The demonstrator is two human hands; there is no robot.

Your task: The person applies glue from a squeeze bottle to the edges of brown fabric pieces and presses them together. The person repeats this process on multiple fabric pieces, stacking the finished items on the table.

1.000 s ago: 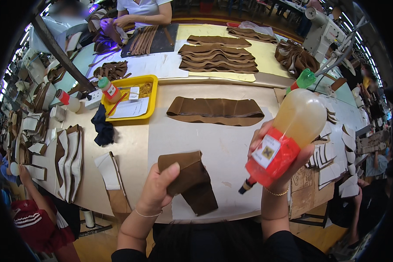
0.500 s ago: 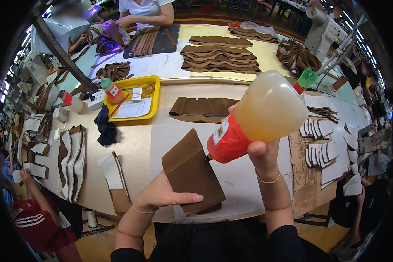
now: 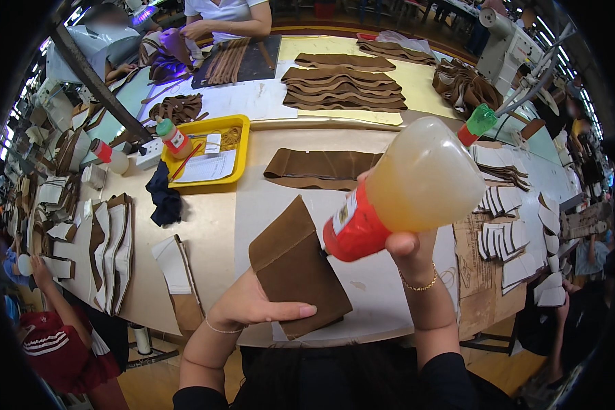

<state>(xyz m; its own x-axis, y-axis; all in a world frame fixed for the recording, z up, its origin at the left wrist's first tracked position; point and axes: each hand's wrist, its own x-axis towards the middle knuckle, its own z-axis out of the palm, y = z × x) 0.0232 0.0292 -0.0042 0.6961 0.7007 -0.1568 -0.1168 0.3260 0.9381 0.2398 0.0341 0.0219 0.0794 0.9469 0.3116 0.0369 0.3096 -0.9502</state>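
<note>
My left hand (image 3: 266, 304) grips a brown leather piece (image 3: 297, 266) at its lower part, the thumb lying across the front. In my right hand (image 3: 408, 249) is a large squeeze bottle (image 3: 424, 181), tipped nozzle-down, with a red band around its lower end and cloudy yellowish liquid inside. Its dark tip meets the right edge of the leather piece; the exact contact is small and partly hidden. Just beyond, a folded brown leather strip (image 3: 318, 166) lies on the white sheet (image 3: 383, 287).
A yellow tray (image 3: 242, 147) with papers and a green-capped bottle (image 3: 175, 140) stands left, beside a dark cloth (image 3: 164, 195). Stacked brown strips (image 3: 342, 89) lie at the back. White-backed pieces (image 3: 502, 239) sit right, more (image 3: 109, 253) left. A co-worker (image 3: 229, 17) sits opposite.
The bottle has shifted slightly downward and to the right, still tipped. The upper part of the leather piece has moved a little left and up.
</note>
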